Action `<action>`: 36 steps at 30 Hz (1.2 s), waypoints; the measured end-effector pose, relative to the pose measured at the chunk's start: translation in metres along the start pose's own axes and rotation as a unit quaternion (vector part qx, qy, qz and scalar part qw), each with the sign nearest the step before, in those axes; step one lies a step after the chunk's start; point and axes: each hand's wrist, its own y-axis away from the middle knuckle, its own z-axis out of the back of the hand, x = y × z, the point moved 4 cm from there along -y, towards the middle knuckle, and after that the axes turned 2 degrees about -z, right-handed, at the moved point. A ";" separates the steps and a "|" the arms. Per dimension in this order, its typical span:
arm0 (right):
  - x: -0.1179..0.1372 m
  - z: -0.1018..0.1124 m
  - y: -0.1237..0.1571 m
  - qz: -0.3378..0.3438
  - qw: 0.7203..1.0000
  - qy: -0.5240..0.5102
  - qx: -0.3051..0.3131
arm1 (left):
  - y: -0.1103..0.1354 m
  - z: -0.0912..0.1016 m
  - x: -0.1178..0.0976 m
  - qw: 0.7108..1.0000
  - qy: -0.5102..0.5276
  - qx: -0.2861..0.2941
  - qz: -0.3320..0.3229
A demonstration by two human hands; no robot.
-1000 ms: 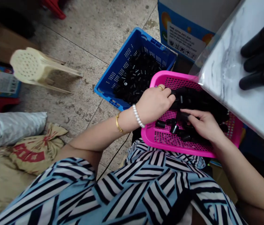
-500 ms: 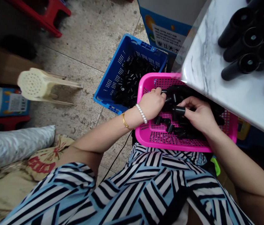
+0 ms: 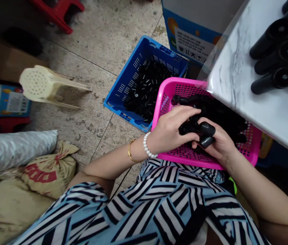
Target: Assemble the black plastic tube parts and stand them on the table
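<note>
A pink plastic basket [image 3: 168, 83] on my lap is full of black cylindrical pieces [image 3: 210, 103]. Over it, my right hand [image 3: 222, 141] is closed around two short black tubes [image 3: 207, 129], their rounded ends sticking out toward my body. Facing it, my left hand [image 3: 171, 131], with a pearl bracelet and a gold bangle at the wrist, curls its thumb and fingers around dark pieces [image 3: 188, 127] right beside those tubes. The exact shape of the pieces between the hands is partly hidden by fingers and shadow.
A blue crate [image 3: 123, 78] with many small black parts stands on the floor beyond the basket. On the marble-patterned table [image 3: 230, 68] at right lie stacked larger black tubes [image 3: 273, 81]. A cream stool [image 3: 36, 83], a tied sack [image 3: 52, 173] and a printed carton [image 3: 190, 37] surround me.
My left hand has come out of the basket's far left part and moved toward my right hand. My right hand has turned and now shows two tubes rather than one.
</note>
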 end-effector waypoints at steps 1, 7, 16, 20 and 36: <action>-0.001 -0.001 0.001 0.003 1.000 -0.014 0.004 | 0.002 0.001 0.000 1.000 0.005 -0.013 0.013; -0.001 0.006 0.005 0.009 0.998 0.049 -0.039 | 0.016 -0.006 0.004 0.998 0.041 -0.013 0.056; 0.047 0.005 0.035 0.154 0.850 0.465 -0.195 | 0.014 -0.007 -0.001 0.998 0.006 0.053 0.016; 0.042 0.002 0.039 0.147 0.833 0.495 -0.200 | 0.014 -0.010 0.000 0.995 -0.018 0.095 0.004; -0.012 -0.017 0.050 0.196 0.767 0.594 -0.144 | 0.045 -0.035 -0.015 0.985 0.014 0.155 0.077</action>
